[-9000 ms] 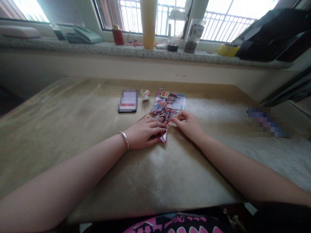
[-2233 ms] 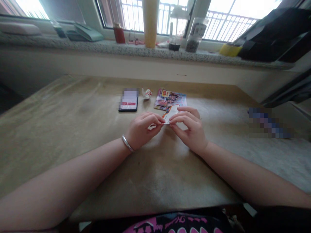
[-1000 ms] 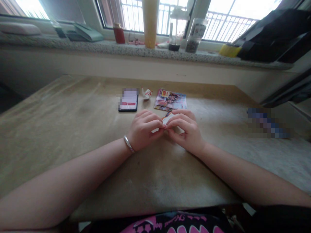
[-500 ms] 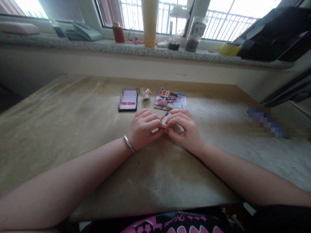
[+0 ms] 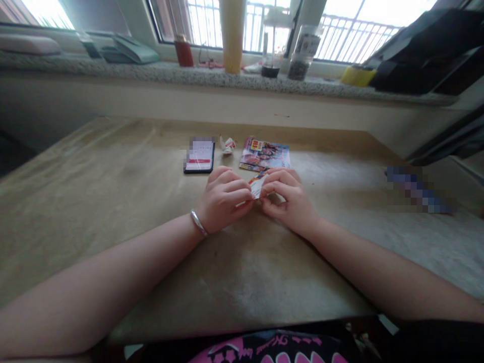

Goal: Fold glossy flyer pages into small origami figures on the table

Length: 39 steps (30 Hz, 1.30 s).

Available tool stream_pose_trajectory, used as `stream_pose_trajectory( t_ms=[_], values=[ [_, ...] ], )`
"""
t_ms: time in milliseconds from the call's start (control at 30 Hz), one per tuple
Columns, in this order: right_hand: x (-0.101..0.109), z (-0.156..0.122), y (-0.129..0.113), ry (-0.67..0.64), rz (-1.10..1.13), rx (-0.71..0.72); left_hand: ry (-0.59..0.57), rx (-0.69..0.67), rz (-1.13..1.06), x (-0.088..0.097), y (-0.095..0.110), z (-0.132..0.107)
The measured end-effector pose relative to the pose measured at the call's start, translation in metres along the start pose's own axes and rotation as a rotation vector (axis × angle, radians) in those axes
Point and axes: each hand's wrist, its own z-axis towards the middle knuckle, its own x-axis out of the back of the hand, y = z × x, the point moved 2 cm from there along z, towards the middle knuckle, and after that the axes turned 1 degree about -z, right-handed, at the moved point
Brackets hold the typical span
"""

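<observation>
Between my two hands is a small piece of printed paper [image 5: 256, 185], white on its near part with orange and blue at the far edge. My left hand [image 5: 226, 198] pinches its left side between thumb and fingers. On the other side, my right hand [image 5: 286, 199] grips the paper with thumb and bent fingers. Much of the paper is hidden by the fingers. Just beyond lie printed leaflets [image 5: 269, 154] with a yellow price mark. A white and red folded paper figure [image 5: 228, 146] stands left of them, next to a phone [image 5: 199, 157] with its screen lit.
The table [image 5: 159, 272] reaches back to a wall under a stone windowsill [image 5: 143, 67]. A red-capped bottle [image 5: 184, 51], a tall yellow cylinder [image 5: 232, 38] and jars stand on the sill. A blurred blue item [image 5: 418, 190] lies at the right.
My hands have shifted very slightly, and more of the paper's white face now shows between the fingers. The leaflets, paper figure and phone stay in place.
</observation>
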Motion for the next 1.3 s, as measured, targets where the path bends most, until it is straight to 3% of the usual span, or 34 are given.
stream_pose_trajectory(
  t_ms=[567,1000,1133,1300],
  values=[
    [0.005,-0.001,0.014,0.004,-0.100,0.033,0.014,0.013,-0.003,0.003,-0.003,0.000],
    [0.007,-0.001,0.012,0.022,-0.089,0.028,0.025,0.023,-0.027,0.004,-0.007,-0.002],
    [0.008,-0.002,0.014,0.058,-0.085,0.009,-0.017,0.099,-0.043,0.001,-0.016,-0.005],
    [0.009,-0.003,0.018,0.065,-0.067,-0.027,0.022,0.212,-0.183,-0.003,-0.028,-0.010]
  ],
)
